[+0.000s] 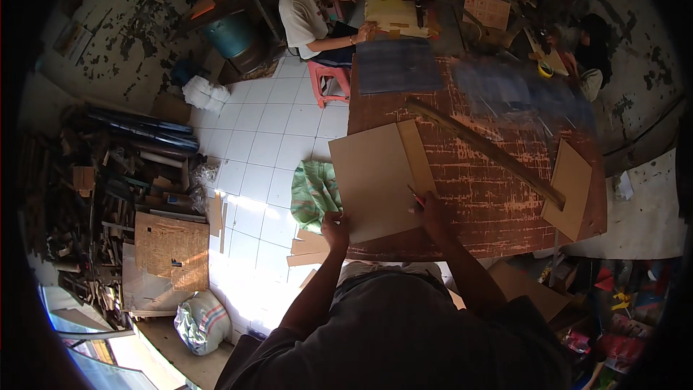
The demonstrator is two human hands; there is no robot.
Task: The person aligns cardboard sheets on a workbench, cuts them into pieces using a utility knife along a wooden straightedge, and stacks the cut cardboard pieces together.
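Note:
A flat brown cardboard sheet (375,180) lies at the front left of the worn red-brown table (476,209), its left side reaching past the table edge. My left hand (336,231) is closed on its lower left corner. A second cardboard piece (417,153) shows along its right side. My right hand (433,214) rests at the lower right of the cardboard, its fingers closed around a slim, pointed tool (413,191) with some red on it; its exact kind is too small to tell. To the right, a long wooden bar (484,148) lies diagonally, one end over another cardboard piece (569,188).
Across the table a person (303,18) sits on a pink stool (330,85); another person (593,50) is at the far right. Dark sheets (399,66) lie at the back. A green sack (315,191) stands left of the table, with cardboard offcuts (307,247) below.

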